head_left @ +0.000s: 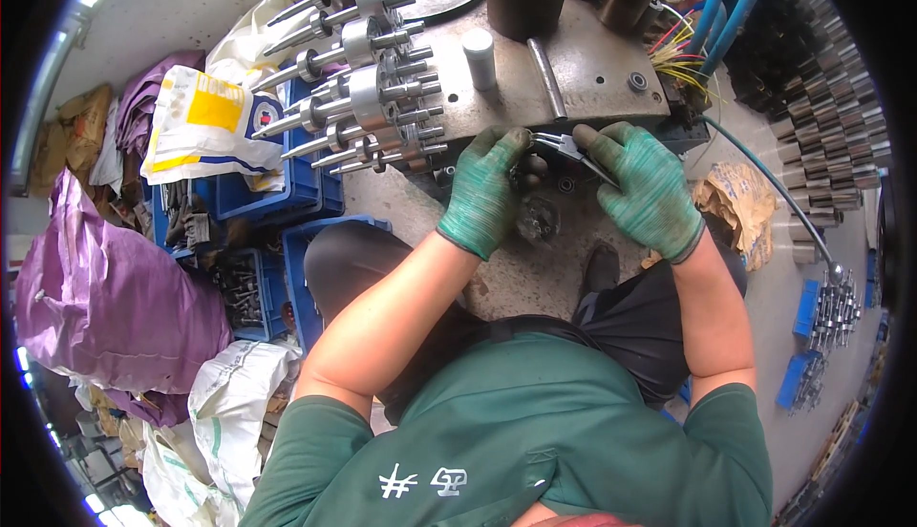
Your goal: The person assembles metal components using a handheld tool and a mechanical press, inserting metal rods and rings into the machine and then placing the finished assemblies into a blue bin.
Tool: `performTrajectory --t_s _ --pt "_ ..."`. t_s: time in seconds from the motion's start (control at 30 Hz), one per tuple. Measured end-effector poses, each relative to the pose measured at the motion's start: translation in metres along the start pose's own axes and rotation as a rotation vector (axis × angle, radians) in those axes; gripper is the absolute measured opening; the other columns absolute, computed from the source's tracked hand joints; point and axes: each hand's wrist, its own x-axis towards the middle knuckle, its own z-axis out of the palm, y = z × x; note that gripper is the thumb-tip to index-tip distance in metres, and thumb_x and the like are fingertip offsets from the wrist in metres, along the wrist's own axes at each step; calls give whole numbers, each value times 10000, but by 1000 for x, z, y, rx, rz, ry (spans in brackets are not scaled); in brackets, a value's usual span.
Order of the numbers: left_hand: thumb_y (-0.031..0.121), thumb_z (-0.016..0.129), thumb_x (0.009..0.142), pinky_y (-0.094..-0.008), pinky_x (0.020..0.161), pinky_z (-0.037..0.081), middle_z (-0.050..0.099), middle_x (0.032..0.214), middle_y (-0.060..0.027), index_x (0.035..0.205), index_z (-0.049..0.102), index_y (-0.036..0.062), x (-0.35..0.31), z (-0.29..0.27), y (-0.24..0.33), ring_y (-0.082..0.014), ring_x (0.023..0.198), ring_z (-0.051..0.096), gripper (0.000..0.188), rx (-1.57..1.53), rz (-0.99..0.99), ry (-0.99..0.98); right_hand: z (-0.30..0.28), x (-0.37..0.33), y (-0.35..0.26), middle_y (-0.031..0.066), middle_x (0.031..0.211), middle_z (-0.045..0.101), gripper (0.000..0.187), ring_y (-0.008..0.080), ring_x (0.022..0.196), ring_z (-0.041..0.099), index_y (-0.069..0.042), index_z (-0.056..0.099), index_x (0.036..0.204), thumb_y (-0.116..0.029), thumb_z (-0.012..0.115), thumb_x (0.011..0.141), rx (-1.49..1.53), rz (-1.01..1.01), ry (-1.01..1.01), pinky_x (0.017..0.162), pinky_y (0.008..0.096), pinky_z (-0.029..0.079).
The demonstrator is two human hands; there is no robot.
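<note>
My right hand (pixel 651 188), in a green glove with a dark, soiled thumb and fingertips, is closed round a pair of pliers (pixel 565 146). Their slim metal jaws point left and meet the fingertips of my left hand (pixel 480 198). That hand, gloved alike, is pinched at the plier tips; whatever small piece it holds is too hidden to name. Both hands are at the front edge of a metal machine table (pixel 611 54). Just beyond them a metal rod (pixel 547 78) lies on the table, beside a pale upright cylinder (pixel 479 59). A small bearing (pixel 637 80) rests near the right corner.
Several steel shafts with round collars (pixel 368 97) crowd the table's left side. Blue crates (pixel 272 198) and a purple sack (pixel 115 298) stand at left. Blue hoses (pixel 718 2) and loose coloured wires (pixel 680 61) hang at right, near crumpled brown paper (pixel 740 207) and stacked metal cylinders (pixel 829 107).
</note>
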Motion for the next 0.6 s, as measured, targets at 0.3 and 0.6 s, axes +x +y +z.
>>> performTrajectory --t_s 0.3,0.6 --pt "274 592 1075 -267 609 525 636 922 -6 1149 604 108 7 -1 -3 -140 765 654 183 -169 -78 117 -2 12 4 105 991 694 591 336 871 653 -114 738 1245 -13 723 663 -101 -149 9 771 446 546" --pt "252 612 1068 -221 509 433 610 805 32 1119 628 121 7 -10 -2 -65 587 532 141 0 -58 202 0 19 8 89 1025 704 529 311 832 649 -157 744 1230 -7 688 726 -167 -222 54 734 423 538"
